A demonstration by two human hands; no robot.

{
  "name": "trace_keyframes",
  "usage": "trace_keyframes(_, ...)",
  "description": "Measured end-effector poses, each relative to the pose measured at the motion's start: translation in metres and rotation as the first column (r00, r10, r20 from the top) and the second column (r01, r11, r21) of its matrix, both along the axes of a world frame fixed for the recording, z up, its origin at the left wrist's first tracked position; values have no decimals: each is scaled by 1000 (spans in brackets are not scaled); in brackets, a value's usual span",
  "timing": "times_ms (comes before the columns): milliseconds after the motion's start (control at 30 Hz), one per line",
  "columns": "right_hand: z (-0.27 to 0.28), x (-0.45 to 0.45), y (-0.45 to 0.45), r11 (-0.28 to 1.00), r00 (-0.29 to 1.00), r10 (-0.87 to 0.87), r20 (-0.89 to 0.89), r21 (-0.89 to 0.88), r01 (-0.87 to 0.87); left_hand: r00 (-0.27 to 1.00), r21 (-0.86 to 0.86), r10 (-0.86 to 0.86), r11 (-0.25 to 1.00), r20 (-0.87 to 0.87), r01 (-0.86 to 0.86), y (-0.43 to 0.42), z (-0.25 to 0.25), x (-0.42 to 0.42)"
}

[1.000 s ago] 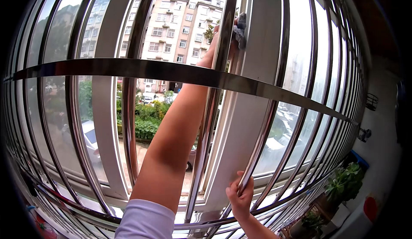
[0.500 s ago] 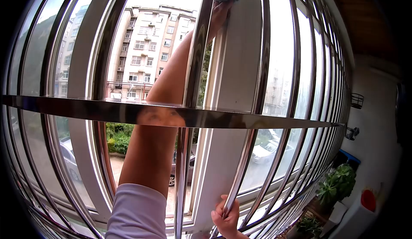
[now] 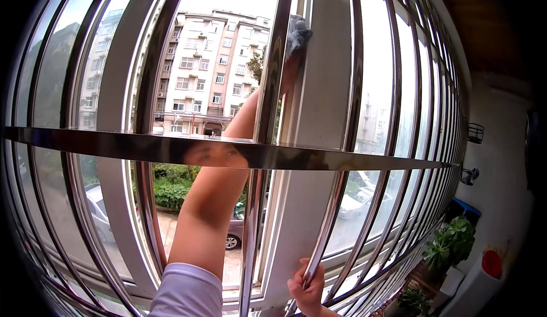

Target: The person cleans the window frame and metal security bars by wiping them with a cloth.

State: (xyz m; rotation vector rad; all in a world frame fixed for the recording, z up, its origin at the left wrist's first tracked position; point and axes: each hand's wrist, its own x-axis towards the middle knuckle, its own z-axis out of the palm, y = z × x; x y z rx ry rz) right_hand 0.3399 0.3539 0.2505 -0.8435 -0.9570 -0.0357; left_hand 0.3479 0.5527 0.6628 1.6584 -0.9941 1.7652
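My left arm reaches up between upright metal bars. At its end my left hand, partly covered by a bar, is closed on a grey cloth. The cloth lies against the upper part of the white window frame. Lower down, the fingers of my right hand are wrapped round a shiny metal bar, near the bottom of the window.
A flat metal crossbar runs across the upright bars, in front of my left arm. Potted plants and a red object stand at the lower right. Beyond the window are a building, greenery and parked cars.
My left hand rose with the cloth, then came back down along the frame. My right hand has kept hold of the bar. The camera view has shifted.
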Motion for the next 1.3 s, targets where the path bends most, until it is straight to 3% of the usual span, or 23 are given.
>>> trace_keyframes(67, 9, -2, -10, 974, 980, -111, 168, -178, 141, 999, -51, -5, 999, -37, 3, 1, -33, -3)
trace_keyframes(100, 5, 3, -8, 980, 972, -104, 211, -144, 136, 998, -69, -10, 998, -55, 6, 0, -45, -3)
trace_keyframes(333, 13, 0, -11, 988, 993, -25, 117, -152, 42, 991, -161, -48, 987, -128, 27, -7, -102, -10)
trace_keyframes(467, 19, 0, -11, 988, 986, -52, 161, -137, 75, 985, -197, -76, 979, -153, 45, -13, -124, -14)
trace_keyframes(533, 19, 0, -11, 988, 998, -22, 58, -151, 31, 982, -214, -95, 975, -163, 59, -16, -135, -14)
trace_keyframes(900, 19, 1, -10, 987, 992, -71, 106, -138, 85, 961, -296, -208, 944, -181, 148, -30, -170, -19)
trace_keyframes(1133, 18, 2, -9, 985, 991, -95, 99, -135, 108, 958, -357, -258, 913, -124, 199, -9, -145, -11)
trace_keyframes(1300, 16, 0, -11, 979, 991, -109, 76, -162, 120, 948, -358, -309, 896, -81, 261, -43, -179, -13)
